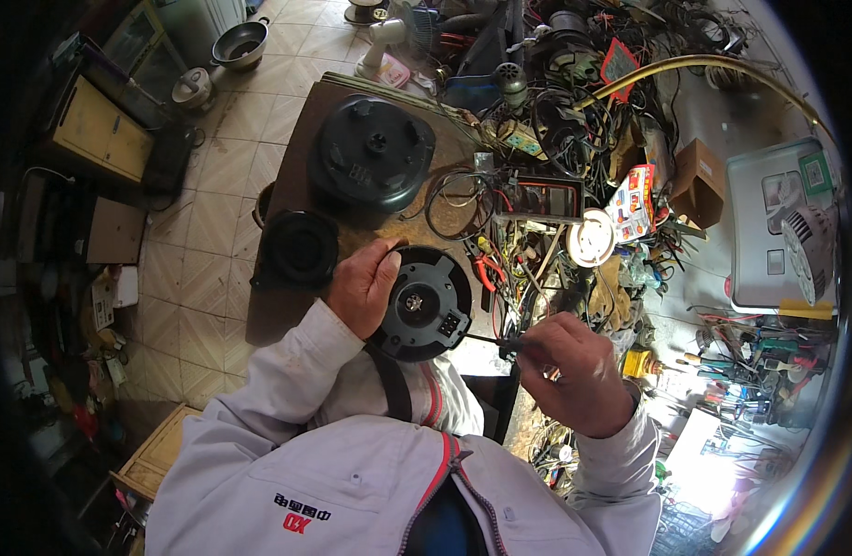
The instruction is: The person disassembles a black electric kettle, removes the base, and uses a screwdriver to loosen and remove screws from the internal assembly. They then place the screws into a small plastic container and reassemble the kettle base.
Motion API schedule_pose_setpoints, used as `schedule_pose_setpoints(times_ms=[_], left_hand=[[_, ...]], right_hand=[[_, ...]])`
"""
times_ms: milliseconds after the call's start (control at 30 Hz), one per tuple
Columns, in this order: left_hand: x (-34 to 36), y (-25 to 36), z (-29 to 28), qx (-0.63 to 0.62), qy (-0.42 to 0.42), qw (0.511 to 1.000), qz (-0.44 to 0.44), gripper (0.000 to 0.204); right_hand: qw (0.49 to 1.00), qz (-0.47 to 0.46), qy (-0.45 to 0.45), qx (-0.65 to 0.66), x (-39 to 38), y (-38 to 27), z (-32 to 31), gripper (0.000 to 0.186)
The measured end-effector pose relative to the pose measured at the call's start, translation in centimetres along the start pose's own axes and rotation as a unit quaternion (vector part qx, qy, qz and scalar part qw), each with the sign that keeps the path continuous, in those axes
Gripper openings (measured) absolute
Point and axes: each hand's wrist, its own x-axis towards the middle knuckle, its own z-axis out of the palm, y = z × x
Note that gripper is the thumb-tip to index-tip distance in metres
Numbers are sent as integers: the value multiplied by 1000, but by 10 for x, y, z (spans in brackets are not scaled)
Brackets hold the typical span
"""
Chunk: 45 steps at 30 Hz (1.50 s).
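Note:
My left hand (pixel 366 292) grips a round black appliance base (pixel 431 287) by its left edge, fingers wrapped round it; it has a metal centre piece and a small connector block facing up. My right hand (pixel 572 375) is closed on a dark-handled screwdriver (pixel 483 339), its thin shaft reaching the base's lower right near the block. Above my hands, a large black round housing (pixel 370 153) lies on the brown worktable (pixel 273 315), with a smaller black part (pixel 296 248) left of the base. Red-handled pliers (pixel 491 275) lie just right of the base among wires.
Tangled cables (pixel 560 125), a meter-like box (pixel 537 199) and a cardboard box (pixel 697 183) crowd the right. Hand tools (pixel 769 361) lie at far right, along with a silver case (pixel 755 250). A small fan (pixel 384 42), a pan (pixel 241 46), tiled floor (pixel 190 269) and cabinets (pixel 101 125) surround the table.

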Motion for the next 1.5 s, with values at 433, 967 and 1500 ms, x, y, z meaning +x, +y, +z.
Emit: schedule_pose_setpoints(times_ms=[433,967,1500], left_hand=[[-1,-5,0,13,-1,1000,-2,38],[0,-3,1,-22,-11,1000,-15,39],[0,9,-3,14,26,1000,2,34]], right_hand=[[1000,5,11,12,-4,12,11,18],[980,67,-132,-133,-3,-11,5,16],[811,-229,-238,-482,30,-33,19,17]])
